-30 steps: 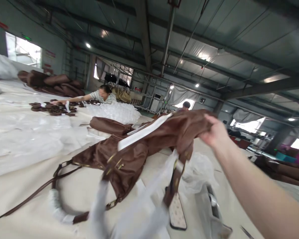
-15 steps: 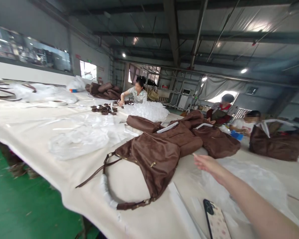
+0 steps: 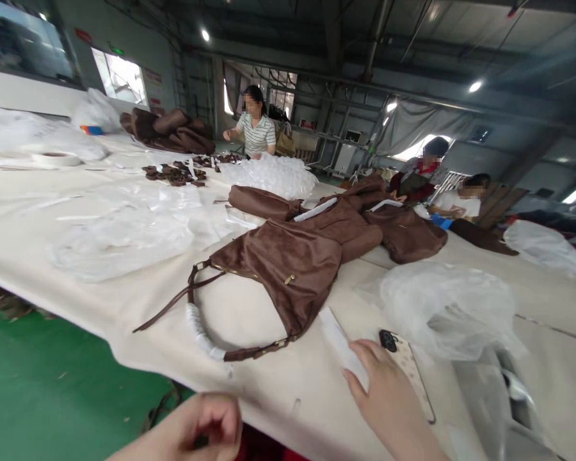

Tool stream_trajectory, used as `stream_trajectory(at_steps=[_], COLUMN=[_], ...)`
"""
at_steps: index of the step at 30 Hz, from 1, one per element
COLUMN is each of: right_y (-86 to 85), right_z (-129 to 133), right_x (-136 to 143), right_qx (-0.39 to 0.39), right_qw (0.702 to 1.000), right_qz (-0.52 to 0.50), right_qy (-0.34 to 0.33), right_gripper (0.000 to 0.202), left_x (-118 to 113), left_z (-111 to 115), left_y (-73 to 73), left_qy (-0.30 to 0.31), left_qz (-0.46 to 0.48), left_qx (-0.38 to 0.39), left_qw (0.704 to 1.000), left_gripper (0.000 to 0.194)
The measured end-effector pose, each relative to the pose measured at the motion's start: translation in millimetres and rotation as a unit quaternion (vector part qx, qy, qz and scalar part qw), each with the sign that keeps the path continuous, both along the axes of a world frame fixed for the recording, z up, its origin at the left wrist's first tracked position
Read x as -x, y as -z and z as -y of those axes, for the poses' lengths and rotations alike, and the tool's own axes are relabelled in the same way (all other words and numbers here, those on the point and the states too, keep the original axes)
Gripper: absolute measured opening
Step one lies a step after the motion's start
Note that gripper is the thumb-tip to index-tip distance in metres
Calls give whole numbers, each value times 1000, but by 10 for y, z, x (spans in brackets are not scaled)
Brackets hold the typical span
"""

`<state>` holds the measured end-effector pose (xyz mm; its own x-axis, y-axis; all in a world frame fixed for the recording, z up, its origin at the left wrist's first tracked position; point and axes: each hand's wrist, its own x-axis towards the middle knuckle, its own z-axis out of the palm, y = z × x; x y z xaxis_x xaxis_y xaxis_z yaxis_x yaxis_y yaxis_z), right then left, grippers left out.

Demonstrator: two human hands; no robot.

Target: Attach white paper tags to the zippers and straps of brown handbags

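Observation:
My right hand (image 3: pixel 386 394) reaches over a flat white strip (image 3: pixel 338 336) on the table, thumb and fingers closed on its two sides. Beside those fingers lies a phone in a patterned case (image 3: pixel 410 371). My left hand (image 3: pixel 196 426) is at the bottom edge, in front of the table, its fingers curled in with a hollow gap and no object showing. Beyond both hands lies a brown handbag (image 3: pixel 302 256) with a gold zip pull, its strap (image 3: pixel 201 333) partly wrapped in white and looping toward me.
More brown bags (image 3: pixel 408 234) lie behind. Clear plastic bags (image 3: pixel 446 307) sit to the right, with plastic sheeting (image 3: pixel 125 240) to the left. Small brown pieces (image 3: pixel 177 173) are heaped before a person in stripes (image 3: pixel 259 134). Two other people are at back right. Green floor (image 3: pixel 52 390) borders the table.
My right hand has moved back from near the brown bags to the white strip. My left hand has come into view. The brown bag with pale handles at far right is no longer seen there.

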<state>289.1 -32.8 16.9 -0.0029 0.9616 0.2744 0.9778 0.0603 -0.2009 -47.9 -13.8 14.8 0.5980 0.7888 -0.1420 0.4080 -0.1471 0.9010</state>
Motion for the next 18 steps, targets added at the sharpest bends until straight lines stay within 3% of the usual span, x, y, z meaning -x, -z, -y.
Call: stream_trajectory(at_steps=[3, 5, 6, 8, 12, 15, 18], right_y=[346, 498, 540, 571, 585, 653, 715], right_z=[159, 158, 138, 83, 4, 15, 60], right_x=[81, 71, 52, 1, -59, -51, -37], right_qx=[-5, 1, 4, 8, 2, -31, -72], right_qw=[999, 998, 999, 999, 999, 998, 996], right_qz=[38, 33, 22, -2, -15, -15, -17], right_qy=[30, 45, 50, 53, 50, 51, 51], right_gripper=[35, 32, 31, 28, 25, 23, 21], left_x=[-296, -567, -702, -935, -1150, -1109, -1013], left_z=[-366, -571, -655, -784, -898, -849, -669], left_y=[-98, -105, -88, -30, 23, -111, -351], left_qy=[-30, -49, -45, -21, 1, -55, -130], left_qz=[-82, -173, -213, -272, -314, -302, -243], left_qx=[-204, -313, -332, -331, -279, -280, -296], left_qw=[975, 933, 918, 903, 907, 910, 915], left_gripper=[24, 48, 59, 67, 44, 33, 27])
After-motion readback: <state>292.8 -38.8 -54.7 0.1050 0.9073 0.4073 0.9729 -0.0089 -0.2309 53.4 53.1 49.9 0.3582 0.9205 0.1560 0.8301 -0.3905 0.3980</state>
